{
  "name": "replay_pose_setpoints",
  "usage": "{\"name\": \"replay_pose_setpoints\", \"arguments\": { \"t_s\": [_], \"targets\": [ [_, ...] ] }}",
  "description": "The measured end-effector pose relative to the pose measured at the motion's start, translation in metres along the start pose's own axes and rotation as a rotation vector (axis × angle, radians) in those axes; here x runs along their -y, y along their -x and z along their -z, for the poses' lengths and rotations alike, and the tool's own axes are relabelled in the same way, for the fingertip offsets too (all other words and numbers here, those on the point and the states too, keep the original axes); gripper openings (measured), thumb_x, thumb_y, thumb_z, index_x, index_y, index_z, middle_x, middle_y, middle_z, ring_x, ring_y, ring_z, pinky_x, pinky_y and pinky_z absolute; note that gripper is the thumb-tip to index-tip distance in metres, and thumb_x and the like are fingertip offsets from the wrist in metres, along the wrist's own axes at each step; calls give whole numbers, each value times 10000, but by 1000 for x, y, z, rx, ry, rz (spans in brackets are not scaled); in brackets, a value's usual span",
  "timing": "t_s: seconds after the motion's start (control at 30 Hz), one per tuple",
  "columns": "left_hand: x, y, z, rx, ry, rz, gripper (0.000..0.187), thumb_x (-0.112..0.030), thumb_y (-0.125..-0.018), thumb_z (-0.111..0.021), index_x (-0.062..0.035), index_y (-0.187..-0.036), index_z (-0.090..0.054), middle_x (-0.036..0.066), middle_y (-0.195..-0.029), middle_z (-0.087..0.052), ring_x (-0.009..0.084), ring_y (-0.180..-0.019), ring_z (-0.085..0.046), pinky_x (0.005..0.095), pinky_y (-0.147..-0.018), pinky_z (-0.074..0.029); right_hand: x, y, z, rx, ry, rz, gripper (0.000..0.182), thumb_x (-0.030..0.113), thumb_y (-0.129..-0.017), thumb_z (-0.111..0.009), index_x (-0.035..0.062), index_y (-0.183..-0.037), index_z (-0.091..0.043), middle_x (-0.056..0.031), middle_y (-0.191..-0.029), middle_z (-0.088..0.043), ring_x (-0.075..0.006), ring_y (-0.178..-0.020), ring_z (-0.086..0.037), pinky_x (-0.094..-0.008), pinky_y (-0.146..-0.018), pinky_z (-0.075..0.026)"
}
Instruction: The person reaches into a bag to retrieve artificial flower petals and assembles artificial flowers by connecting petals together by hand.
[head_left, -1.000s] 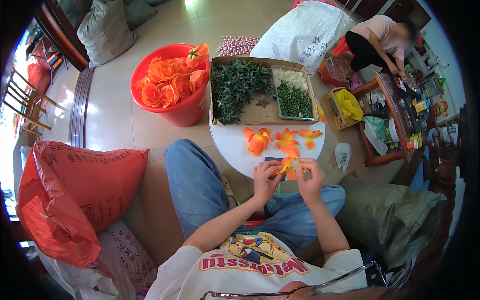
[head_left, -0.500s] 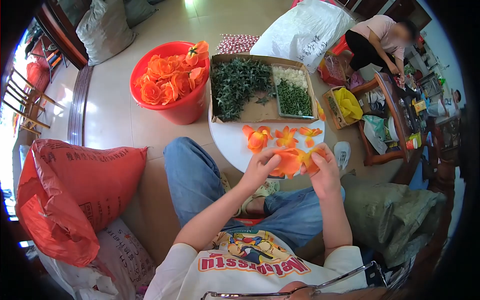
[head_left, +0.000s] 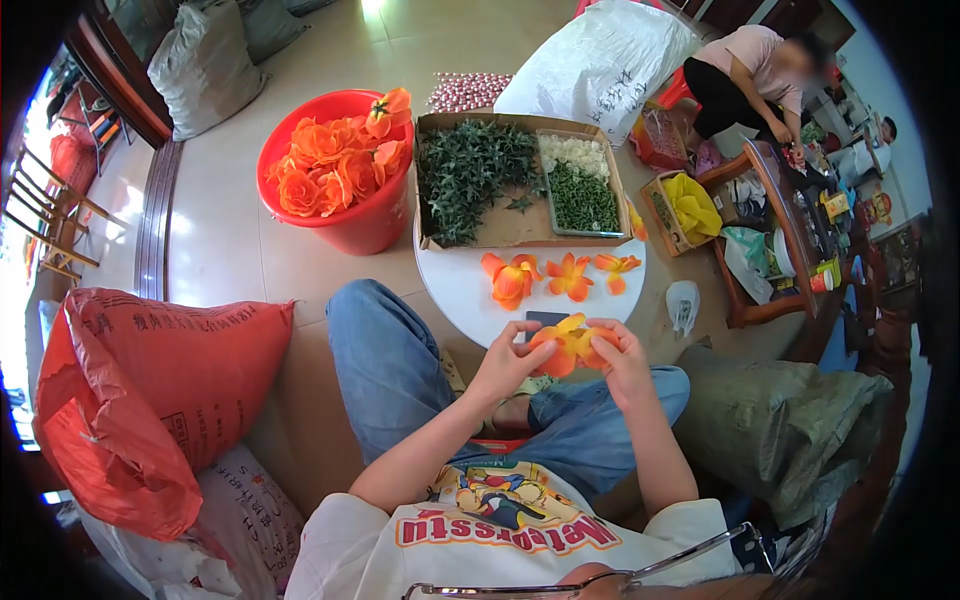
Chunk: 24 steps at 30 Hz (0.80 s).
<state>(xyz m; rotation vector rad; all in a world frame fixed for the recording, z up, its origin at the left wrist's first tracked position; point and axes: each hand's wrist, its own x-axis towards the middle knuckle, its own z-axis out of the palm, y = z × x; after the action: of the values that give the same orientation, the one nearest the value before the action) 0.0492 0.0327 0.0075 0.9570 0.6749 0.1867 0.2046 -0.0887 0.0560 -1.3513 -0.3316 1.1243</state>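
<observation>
Between my two hands is an orange and yellow artificial flower petal piece (head_left: 570, 345), held above my lap at the near edge of the white round table (head_left: 455, 285). My left hand (head_left: 508, 362) pinches its left side, and my right hand (head_left: 627, 368) grips its right side. Just beyond, on the table, lie an orange flower piece (head_left: 511, 281), a star-shaped petal piece (head_left: 570, 277) and a smaller one (head_left: 616, 272). A dark flat object (head_left: 545, 319) shows partly behind the held petals.
A cardboard tray (head_left: 490, 235) holds green leaf pieces (head_left: 475, 165) and a clear box (head_left: 583, 231) of small parts. Left stands a red bucket (head_left: 365, 232) of orange flowers. A red sack (head_left: 190, 370) and a green sack (head_left: 785, 430) flank me. Another person (head_left: 755, 80) sits at upper right.
Both hands have come down and nearer to my body with the petals, which are turned so more yellow shows. The dark flat object on the table has come into view.
</observation>
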Motion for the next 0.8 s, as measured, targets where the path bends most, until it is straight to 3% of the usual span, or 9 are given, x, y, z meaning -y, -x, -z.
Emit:
{"name": "replay_pose_setpoints", "arguments": {
  "t_s": [0.13, 0.23, 0.43, 0.53, 0.63, 0.73, 0.8],
  "targets": [
    [6, 16, 5, 39, 70, 91, 558, -271, -872, -696, -31, -1291, -419, 100, -963, -682, 101, -840, -637, 238, -735, -508, -9, 18, 1, -1, 0, -44, 237, 67, -913, -564, 10, -1141, -532, -95, -1027, -627, -170, -890, -649, -332, -748, -560],
    [25, 26, 10, 46, 64, 118, 443, -201, -897, -660, -31, -1249, -451, 99, -958, -674, 123, -863, -656, 248, -758, -525, -20, 28, 8, 57, -36, -59, 180, 59, -908, -568, 21, -1081, -532, -97, -1016, -625, -173, -888, -651, -322, -736, -558],
    [52, 44, 3, 26, 453, 221, 322, -105, -890, -653, -76, -1173, -501, 58, -1066, -651, 129, -967, -638, 250, -804, -538, -51, 35, 20, 43, 13, -84, 137, 34, -900, -566, 29, -1028, -518, -94, -955, -637, -171, -841, -658, -299, -743, -553],
    [59, 42, 6, 39, 633, 225, 269, -130, -904, -644, -107, -1145, -528, 19, -1093, -635, 105, -961, -633, 240, -816, -522, -58, 36, 20, 2, -46, -82, 134, 36, -903, -563, 21, -1028, -518, -93, -922, -643, -171, -820, -660, -295, -748, -551],
    [56, 43, 5, 117, 681, 178, 149, -138, -932, -602, -101, -1075, -581, 17, -1085, -638, 107, -959, -632, 250, -842, -513, -55, 40, 14, -2, -28, -82, 167, 16, -900, -557, 11, -1067, -557, -42, -947, -631, -79, -862, -603, -226, -794, -486],
    [40, 49, 0, 35, 601, 134, 136, -147, -956, -563, -84, -1067, -610, 29, -1093, -639, 121, -984, -629, 261, -868, -503, -52, 42, 11, -2, 30, -64, 212, 36, -915, -552, -2, -1122, -536, -104, -975, -652, -153, -855, -659, -277, -760, -545],
    [53, 44, 5, 59, 539, 101, 168, -150, -963, -549, -73, -1102, -606, 36, -1106, -638, 126, -1009, -621, 269, -877, -502, -51, 44, 10, 25, 101, -48, 217, 38, -917, -553, -7, -1130, -549, -98, -989, -652, -141, -864, -654, -268, -771, -537]
  ]
}}
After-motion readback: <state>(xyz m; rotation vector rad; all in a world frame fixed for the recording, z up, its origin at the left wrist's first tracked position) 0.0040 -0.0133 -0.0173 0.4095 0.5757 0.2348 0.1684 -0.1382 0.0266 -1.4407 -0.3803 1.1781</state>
